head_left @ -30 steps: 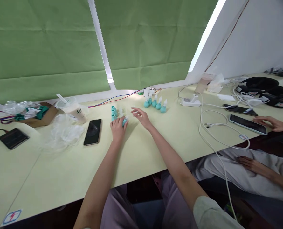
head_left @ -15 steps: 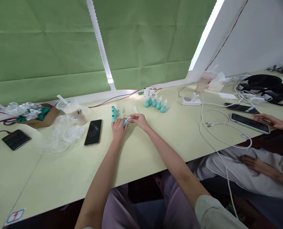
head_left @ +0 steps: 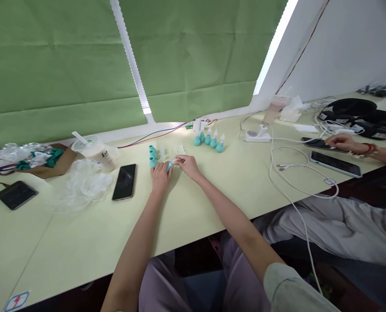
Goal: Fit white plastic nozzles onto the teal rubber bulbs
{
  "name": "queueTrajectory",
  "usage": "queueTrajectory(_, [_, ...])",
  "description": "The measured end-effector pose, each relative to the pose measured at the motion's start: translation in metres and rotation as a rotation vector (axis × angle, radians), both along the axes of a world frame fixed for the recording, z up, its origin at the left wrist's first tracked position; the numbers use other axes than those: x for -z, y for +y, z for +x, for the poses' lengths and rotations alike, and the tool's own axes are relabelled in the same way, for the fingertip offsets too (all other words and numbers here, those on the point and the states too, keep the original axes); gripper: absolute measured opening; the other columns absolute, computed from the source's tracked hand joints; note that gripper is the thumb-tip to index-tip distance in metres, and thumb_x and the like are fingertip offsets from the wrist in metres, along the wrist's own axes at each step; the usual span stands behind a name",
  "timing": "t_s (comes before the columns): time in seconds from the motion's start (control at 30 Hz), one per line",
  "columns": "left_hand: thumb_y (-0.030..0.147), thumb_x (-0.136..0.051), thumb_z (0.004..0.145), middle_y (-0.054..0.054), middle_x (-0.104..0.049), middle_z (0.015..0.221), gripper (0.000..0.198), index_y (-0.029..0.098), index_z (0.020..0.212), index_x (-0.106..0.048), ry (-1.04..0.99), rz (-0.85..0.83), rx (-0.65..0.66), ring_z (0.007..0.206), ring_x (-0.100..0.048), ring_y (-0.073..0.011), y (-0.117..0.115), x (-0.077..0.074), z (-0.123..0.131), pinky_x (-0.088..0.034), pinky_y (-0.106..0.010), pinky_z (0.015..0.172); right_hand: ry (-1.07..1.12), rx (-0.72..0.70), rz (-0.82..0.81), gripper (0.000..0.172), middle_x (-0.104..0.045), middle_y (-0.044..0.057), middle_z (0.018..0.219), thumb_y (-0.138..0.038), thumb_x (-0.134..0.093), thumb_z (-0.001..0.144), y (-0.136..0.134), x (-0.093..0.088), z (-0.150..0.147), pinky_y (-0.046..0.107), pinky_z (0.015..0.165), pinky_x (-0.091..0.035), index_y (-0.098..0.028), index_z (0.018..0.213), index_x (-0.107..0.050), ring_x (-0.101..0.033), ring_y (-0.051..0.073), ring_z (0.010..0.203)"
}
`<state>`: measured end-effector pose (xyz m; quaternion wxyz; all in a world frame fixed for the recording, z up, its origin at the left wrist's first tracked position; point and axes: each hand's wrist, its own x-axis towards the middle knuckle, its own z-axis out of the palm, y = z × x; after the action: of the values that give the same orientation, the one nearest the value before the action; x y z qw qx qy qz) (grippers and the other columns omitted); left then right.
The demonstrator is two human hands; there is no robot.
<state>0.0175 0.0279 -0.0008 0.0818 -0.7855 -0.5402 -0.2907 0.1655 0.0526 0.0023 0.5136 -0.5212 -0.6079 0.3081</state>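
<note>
My left hand [head_left: 160, 175] is closed around a teal squeeze bulb [head_left: 170, 166], mostly covered by its fingers. In a pinch, my right hand [head_left: 188, 165] has a small white nozzle [head_left: 174, 161] at the bulb's mouth; whether it is seated there I cannot tell. Just beyond my left hand stand several open teal bulbs [head_left: 152, 161] in a column. Clear-white plastic parts [head_left: 162, 152] lie beside them, partly hidden by my right hand. Farther right, several teal bulbs with white nozzles [head_left: 220, 147] stand upright in a group.
To the left are a phone [head_left: 124, 182], a crumpled plastic bag [head_left: 87, 184], a drink cup [head_left: 100, 157] and a cardboard box [head_left: 58, 164]. A power strip [head_left: 257, 137] and white cable [head_left: 273, 173] lie to the right. Another person's hand [head_left: 344, 142] is over a phone at far right.
The view has shifted slightly. My hands stay together at the bulb and nozzle. At far right, the other person's hand has moved from the near phone to the farther one.
</note>
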Motion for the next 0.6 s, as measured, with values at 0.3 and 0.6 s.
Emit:
queueTrajectory(0.3, [0.039, -0.037, 0.091, -0.011, -0.065, 0.093, 0.035, 0.017, 0.107, -0.06, -0.105, -0.031, 0.065, 0.091, -0.056, -0.0241, 0.001, 0.001, -0.001, -0.039, -0.033, 0.079, 0.213, -0.121, -0.105, 0.031, -0.066, -0.001, 0.065, -0.032, -0.076, 0.058, 0.002, -0.004, 0.007, 0.028, 0.061, -0.05, -0.02, 0.086, -0.074, -0.054, 0.01, 0.053])
queueTrajectory(0.6, [0.049, -0.034, 0.09, -0.001, -0.058, 0.068, 0.042, 0.017, 0.083, -0.06, -0.571, -0.395, 0.297, 0.064, -0.051, -0.0133, 0.004, -0.002, -0.003, -0.039, -0.025, 0.062, 0.349, -0.27, -0.07, 0.033, -0.065, -0.002, 0.066, -0.033, -0.073, 0.06, 0.003, -0.002, 0.015, 0.026, 0.061, -0.051, -0.02, 0.09, -0.073, -0.055, 0.009, 0.054])
